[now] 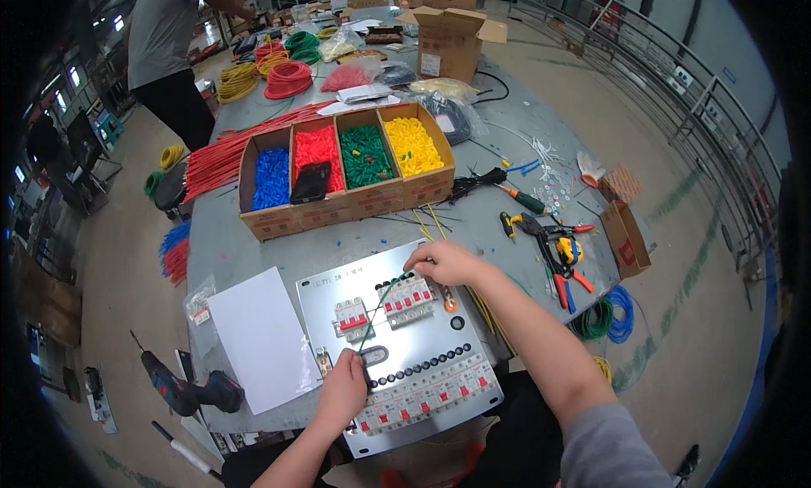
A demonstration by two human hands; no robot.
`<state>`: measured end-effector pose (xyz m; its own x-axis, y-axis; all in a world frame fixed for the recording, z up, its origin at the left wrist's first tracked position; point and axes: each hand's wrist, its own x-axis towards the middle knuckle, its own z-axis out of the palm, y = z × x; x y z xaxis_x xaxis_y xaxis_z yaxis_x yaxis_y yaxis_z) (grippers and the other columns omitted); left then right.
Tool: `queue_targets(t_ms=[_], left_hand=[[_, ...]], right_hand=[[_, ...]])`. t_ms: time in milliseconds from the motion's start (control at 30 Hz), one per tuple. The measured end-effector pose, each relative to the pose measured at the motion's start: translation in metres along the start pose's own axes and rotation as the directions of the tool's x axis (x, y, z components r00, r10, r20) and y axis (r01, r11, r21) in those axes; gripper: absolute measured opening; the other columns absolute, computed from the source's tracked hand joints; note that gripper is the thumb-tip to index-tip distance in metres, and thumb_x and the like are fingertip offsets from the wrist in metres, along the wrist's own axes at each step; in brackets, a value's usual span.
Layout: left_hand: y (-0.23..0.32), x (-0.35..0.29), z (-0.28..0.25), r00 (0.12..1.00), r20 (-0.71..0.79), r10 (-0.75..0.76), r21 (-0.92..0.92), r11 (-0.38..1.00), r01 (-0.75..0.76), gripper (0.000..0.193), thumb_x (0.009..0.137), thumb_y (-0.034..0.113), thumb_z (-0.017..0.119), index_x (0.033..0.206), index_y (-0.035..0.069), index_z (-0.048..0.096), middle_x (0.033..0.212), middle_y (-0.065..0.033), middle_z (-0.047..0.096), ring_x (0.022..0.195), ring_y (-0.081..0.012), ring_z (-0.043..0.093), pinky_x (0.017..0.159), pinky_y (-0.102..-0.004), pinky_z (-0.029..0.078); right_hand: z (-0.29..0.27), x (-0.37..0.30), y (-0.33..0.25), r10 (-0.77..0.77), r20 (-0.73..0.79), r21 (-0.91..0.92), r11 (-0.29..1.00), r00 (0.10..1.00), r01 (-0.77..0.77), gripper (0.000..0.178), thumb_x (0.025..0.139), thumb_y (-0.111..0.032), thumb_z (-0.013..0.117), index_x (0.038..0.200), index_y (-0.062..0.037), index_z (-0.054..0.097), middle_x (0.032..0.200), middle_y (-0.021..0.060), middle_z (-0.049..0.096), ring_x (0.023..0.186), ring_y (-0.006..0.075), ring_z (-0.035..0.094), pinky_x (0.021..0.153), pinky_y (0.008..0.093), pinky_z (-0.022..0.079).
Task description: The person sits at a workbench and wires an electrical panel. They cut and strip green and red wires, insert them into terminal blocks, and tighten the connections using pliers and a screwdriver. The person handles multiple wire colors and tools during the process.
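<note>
A green wire [382, 309] stretches between my hands above a metal mounting plate [317, 287]. My left hand [344, 390] pinches its lower end beside the plate's oval slot. At the top edge of the plate, my right hand [443, 262] is closed on the wire's upper end, near a row of black round holes. Under the wire, a small circuit breaker [351, 317] with a red switch sits to the left and a wider breaker block [406, 300] to the right. A long row of breakers [429, 398] with red switches lines the plate's near side.
Behind the plate stands a divided cardboard box [338, 207] of blue, red, green and yellow caps, a black phone [311, 182] on it. White paper [263, 340] lies left, a cordless drill [190, 387] at the table edge. Pliers [553, 251] and a screwdriver [525, 201] lie right. Another person [165, 49] stands far left.
</note>
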<state>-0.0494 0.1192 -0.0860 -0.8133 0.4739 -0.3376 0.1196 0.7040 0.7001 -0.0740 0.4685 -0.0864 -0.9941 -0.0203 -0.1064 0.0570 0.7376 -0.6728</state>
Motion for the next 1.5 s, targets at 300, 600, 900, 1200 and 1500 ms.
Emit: queue_targets(t_ms=[300,600,900,1200,1500], left_hand=[[0.000,0.001,-0.006,0.998,0.047,-0.038,-0.024,0.999,0.039,0.023,0.111,0.025,0.046,0.114,0.005,0.056,0.088,-0.0307,0.069,0.086,-0.0552,0.066,0.073,-0.0619,0.051],[0.005,0.002,-0.008,0.997,0.065,-0.051,-0.053,0.997,0.055,0.023,0.112,0.026,0.046,0.115,0.006,0.056,0.085,-0.0292,0.068,0.083,-0.0545,0.067,0.071,-0.0610,0.051],[-0.011,0.001,0.003,0.998,-0.015,0.058,-0.068,0.996,-0.059,0.026,0.110,0.028,0.047,0.113,0.004,0.057,0.088,-0.0298,0.069,0.086,-0.0541,0.067,0.075,-0.0593,0.052],[0.033,-0.043,-0.029,0.919,-0.253,0.302,-0.003,0.950,-0.313,0.027,0.100,0.028,0.066,0.107,0.002,0.065,0.085,-0.0192,0.070,0.079,-0.0380,0.070,0.069,-0.0474,0.053],[0.067,-0.109,-0.026,0.395,-0.253,0.883,0.420,0.468,-0.777,0.017,0.080,0.015,0.082,0.093,0.011,0.072,0.072,-0.0059,0.058,0.063,-0.0271,0.059,0.054,-0.0410,0.046]], right_hand=[[-0.010,0.011,0.020,0.138,0.135,0.277,0.945,0.981,-0.171,0.014,0.095,-0.011,0.075,0.105,-0.0030,0.080,0.090,0.0051,0.073,0.083,0.0143,0.067,0.078,0.0316,0.054],[-0.008,0.012,0.030,0.141,0.146,0.321,0.929,0.979,-0.182,0.015,0.095,-0.008,0.073,0.107,-0.0016,0.080,0.088,0.0037,0.074,0.080,0.0122,0.066,0.076,0.0307,0.054],[-0.021,-0.012,0.006,0.002,-0.054,0.114,0.993,0.999,0.005,0.018,0.092,-0.014,0.073,0.104,-0.0022,0.080,0.097,0.0111,0.075,0.089,0.0255,0.072,0.080,0.0381,0.056],[-0.044,-0.130,-0.142,-0.134,-0.185,-0.036,0.991,0.974,0.130,0.017,0.094,-0.018,0.071,0.101,-0.0031,0.078,0.091,0.0134,0.068,0.087,0.0330,0.068,0.076,0.0442,0.054],[0.033,-0.232,-0.220,-0.209,-0.254,0.013,0.975,0.944,0.220,0.016,0.093,-0.017,0.072,0.103,-0.0060,0.078,0.085,0.0090,0.066,0.074,0.0287,0.068,0.066,0.0409,0.054]])
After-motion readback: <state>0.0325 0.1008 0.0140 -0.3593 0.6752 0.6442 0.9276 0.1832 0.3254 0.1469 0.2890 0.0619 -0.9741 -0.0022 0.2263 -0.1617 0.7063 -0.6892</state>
